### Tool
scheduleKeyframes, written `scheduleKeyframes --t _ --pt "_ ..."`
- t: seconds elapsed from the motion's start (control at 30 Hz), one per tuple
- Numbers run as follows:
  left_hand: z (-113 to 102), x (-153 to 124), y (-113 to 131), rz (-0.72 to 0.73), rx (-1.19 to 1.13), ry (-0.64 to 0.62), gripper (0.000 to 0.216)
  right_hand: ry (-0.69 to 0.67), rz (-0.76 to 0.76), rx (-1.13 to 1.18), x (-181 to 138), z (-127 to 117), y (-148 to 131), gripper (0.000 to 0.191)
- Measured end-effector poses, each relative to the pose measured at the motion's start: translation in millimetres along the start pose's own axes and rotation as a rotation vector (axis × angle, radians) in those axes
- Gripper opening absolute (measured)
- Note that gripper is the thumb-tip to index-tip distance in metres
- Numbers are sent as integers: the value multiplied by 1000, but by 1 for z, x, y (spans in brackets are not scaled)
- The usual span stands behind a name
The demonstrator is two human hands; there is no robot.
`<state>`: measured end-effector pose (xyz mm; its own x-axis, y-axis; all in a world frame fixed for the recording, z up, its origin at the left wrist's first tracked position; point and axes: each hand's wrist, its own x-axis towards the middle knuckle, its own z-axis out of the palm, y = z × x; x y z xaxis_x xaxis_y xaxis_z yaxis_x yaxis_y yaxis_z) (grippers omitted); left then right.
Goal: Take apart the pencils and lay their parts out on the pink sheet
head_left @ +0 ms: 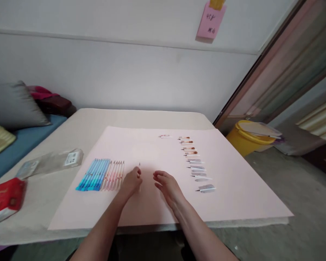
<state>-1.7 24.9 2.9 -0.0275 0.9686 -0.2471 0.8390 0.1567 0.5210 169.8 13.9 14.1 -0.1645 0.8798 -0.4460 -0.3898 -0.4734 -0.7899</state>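
Note:
My left hand (132, 181) is closed on a slim pale pen (139, 165); its pointed tip shows above the fingers and part of its body below. Just to the right, my right hand (167, 186) hovers over the pink sheet with its fingers loosely stretched and nothing visible in them. Side by side at the left lie several blue pens (93, 174), and against them several pink-and-white pens (113, 175). A column of small dark-tipped sticks lies at the right, some beside brown-ended pieces (188, 148), others beside grey pieces (206, 188).
The pink sheet (157, 210) covers much of the table. At the left are a clear plastic bag (53, 161) and a red packet (9, 197). A yellow bucket (237, 139) stands right of the table. Behind rises a white wall (138, 76) with a pink note (210, 21).

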Motion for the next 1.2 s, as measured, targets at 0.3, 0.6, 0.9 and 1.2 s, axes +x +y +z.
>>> scheduleKeyframes --t 0.3,0.6,0.9,1.2 --pt "-10 -23 39 1 -1275 -38 48 -169 50 24 -17 8 3 27" --pt "-10 -32 37 -15 -1325 44 32 -191 -131 -298 -22 11 -5 13" --pt "-18 -29 32 -56 -1603 -87 22 -331 44 -179 -29 13 -11 27" --pt "-12 -37 45 -33 -1570 6 18 -231 -264 -550 -28 13 -9 25"
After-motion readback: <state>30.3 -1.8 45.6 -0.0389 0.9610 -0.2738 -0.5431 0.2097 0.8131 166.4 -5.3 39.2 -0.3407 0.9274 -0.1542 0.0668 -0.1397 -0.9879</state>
